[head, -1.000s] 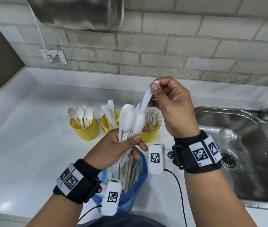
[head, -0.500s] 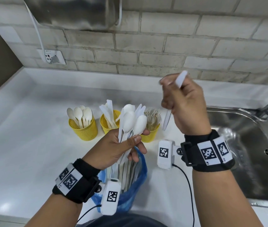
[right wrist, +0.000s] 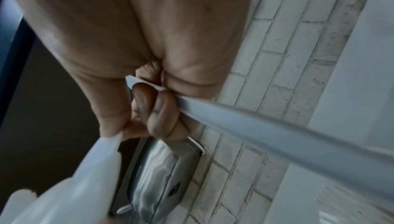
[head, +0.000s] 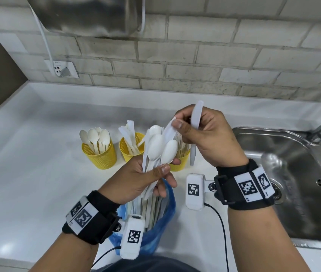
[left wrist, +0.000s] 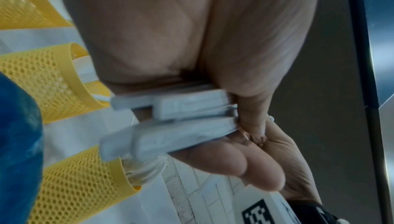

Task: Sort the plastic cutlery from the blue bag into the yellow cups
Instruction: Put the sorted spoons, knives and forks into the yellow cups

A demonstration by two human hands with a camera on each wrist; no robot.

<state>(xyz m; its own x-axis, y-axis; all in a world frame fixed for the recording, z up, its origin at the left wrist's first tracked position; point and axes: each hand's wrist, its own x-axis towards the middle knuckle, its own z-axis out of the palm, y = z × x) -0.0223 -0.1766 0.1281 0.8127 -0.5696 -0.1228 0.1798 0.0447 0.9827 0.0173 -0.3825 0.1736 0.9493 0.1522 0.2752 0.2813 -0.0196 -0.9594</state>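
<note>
Bundle [head: 155,152] of cutlery mid-frame in my left hand [head: 136,179], fingers curled round handles, above bag [head: 161,228]. Right hand [head: 204,138] holds one knife [head: 196,118], pinching a second piece. Light, stiff, slick plastic; I'd pinch at handles. Cups [head: 100,154] behind on surface [head: 28,163].

A fanned bunch of white plastic cutlery [head: 156,152] is gripped by the left hand [head: 136,179] above the blue plastic bag [head: 163,228]; a white plastic knife [head: 196,122] is held in the right hand [head: 208,138], one piece pinched.
</note>
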